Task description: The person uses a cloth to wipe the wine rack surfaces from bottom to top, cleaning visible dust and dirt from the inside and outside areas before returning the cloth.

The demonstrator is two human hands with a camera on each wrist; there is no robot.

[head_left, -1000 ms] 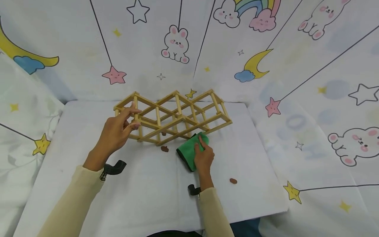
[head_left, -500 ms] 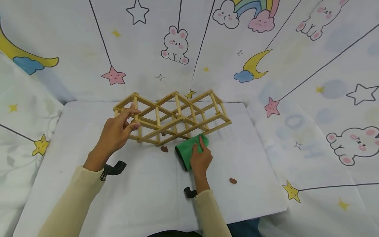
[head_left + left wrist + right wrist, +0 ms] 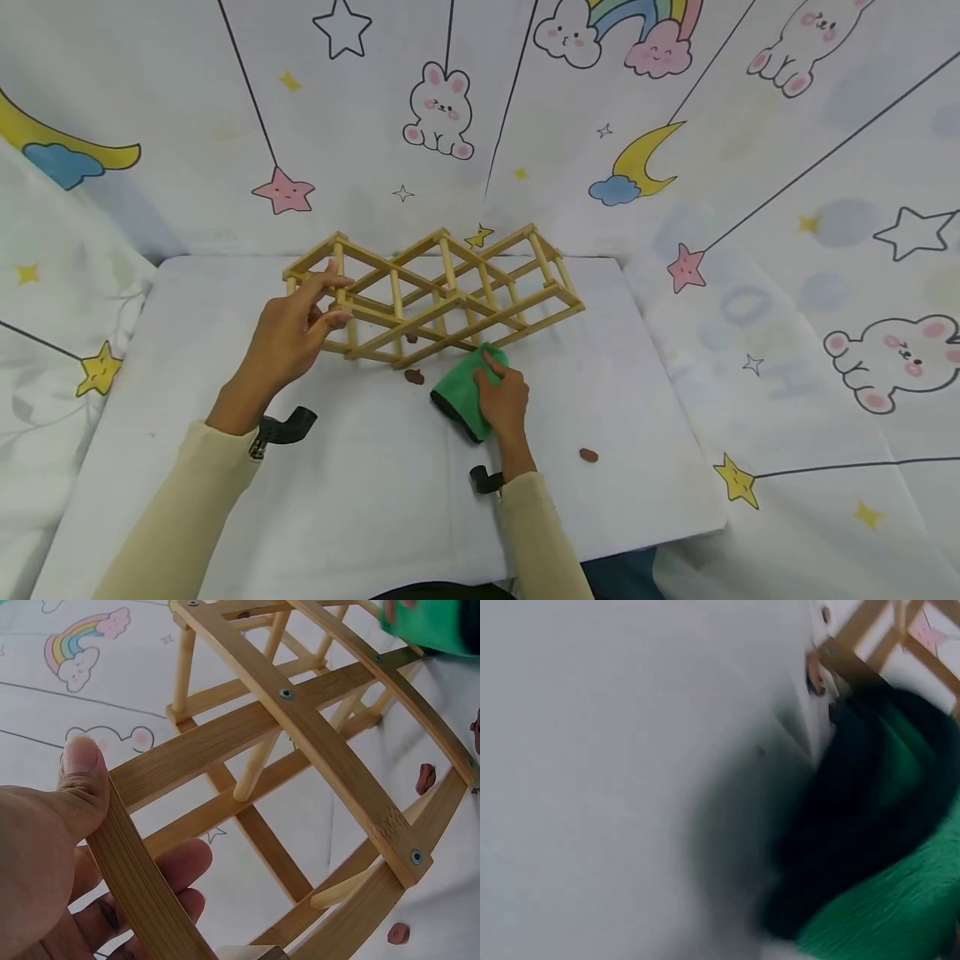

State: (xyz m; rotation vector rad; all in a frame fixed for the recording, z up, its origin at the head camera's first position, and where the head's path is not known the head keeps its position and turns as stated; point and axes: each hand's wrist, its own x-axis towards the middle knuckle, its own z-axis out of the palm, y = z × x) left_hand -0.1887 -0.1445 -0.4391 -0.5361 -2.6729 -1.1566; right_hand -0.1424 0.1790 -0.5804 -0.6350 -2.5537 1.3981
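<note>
A folding rack of crossed bamboo slats (image 3: 452,296) stands stretched out at the back of the white tabletop. My left hand (image 3: 285,337) pinches a slat at its left end; in the left wrist view the thumb (image 3: 82,776) lies along the slat's near edge, with fingers behind it. My right hand (image 3: 506,408) grips a folded green cloth (image 3: 457,387) with a black border, its far end right at the rack's lower front slat. Close up in the right wrist view, the cloth (image 3: 885,915) is blurred and covers most of the fingers.
Small reddish-brown bits lie about: one (image 3: 414,377) in front of the rack, another (image 3: 412,338) under it, a third (image 3: 588,455) to the right. A patterned white curtain (image 3: 360,167) hangs directly behind the tabletop (image 3: 360,517).
My right hand has drawn the green cloth a little to the left and towards me along the rack's front. My left hand keeps its hold on the rack, which stays in place.
</note>
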